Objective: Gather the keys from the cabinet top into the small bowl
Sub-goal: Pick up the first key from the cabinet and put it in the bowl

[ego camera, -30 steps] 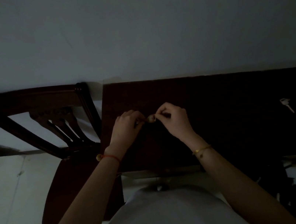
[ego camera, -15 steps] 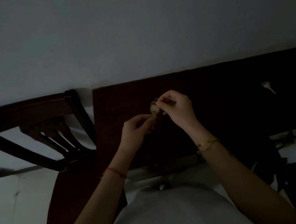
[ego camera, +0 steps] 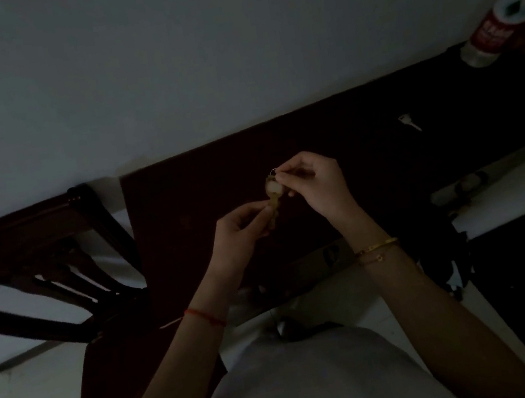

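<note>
Pinched by both hands (ego camera: 315, 183) — key (ego camera: 274, 201) upright (ring topmost)

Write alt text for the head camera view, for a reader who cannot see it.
In dim light, a person's left hand and right hand hold a brass key on a small ring above a dark wooden cabinet top. A silver key lies farther right on it, and a wooden chair stands to the left.

No legible text found. The bottle (ego camera: 491, 31) at the far right end of the cabinet top (ego camera: 186, 204) carries a red label with white lettering, too dim and blurred to read.
</note>
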{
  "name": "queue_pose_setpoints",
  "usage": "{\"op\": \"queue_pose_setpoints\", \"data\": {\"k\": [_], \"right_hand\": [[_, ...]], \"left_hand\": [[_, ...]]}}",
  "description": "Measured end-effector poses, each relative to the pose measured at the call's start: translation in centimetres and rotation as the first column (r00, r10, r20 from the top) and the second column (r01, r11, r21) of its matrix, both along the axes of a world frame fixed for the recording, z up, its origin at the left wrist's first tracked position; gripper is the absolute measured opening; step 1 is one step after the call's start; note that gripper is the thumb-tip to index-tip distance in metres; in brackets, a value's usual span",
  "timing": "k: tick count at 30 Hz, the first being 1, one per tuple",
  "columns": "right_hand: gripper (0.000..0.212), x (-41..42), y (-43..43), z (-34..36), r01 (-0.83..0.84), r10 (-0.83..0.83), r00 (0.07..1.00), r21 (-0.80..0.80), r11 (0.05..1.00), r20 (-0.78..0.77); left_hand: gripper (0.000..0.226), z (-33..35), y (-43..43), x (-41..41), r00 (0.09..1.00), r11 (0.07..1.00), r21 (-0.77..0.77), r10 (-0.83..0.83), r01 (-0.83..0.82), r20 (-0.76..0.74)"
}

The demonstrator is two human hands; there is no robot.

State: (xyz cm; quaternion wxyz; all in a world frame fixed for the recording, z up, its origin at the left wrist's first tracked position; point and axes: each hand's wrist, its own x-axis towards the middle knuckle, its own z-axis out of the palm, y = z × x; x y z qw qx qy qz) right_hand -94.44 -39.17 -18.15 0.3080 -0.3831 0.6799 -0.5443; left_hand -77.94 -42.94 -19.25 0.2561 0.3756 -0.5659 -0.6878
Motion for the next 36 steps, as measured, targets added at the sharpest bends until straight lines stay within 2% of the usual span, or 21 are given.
{"op": "queue_pose_setpoints", "data": {"k": [8, 14, 18, 36], "right_hand": [[0.014, -3.5, 5.6, 1.3, 0.108, -0.109, 0.994, -0.021, 0.994, -0.017], [0.009, -7.3, 11.0, 1.0, 0.220, -0.219, 0.975, -0.031, 0.975, 0.042], [0.010, -10.6, 15.2, 1.1, 0.262, -0.260, 0.965, -0.036, 0.965, 0.038], [0.013, -26.4, 32.4, 2.4, 0.368, -0.367, 0.929, -0.014, 0.930, 0.034]], "left_hand": [[0.021, 0.6, 2.6, -3.9, 0.988, 0.988, -0.016, -0.156, 0.156, -0.010], [0.017, 0.6, 6.0, -8.4, 0.967, 0.967, -0.008, -0.256, 0.256, 0.023], [0.014, 0.8, 9.3, -12.2, 0.954, 0.954, 0.024, -0.300, 0.300, -0.005], [0.020, 1.9, 24.5, -28.9, 0.894, 0.894, -0.016, -0.449, 0.449, 0.004]]}}
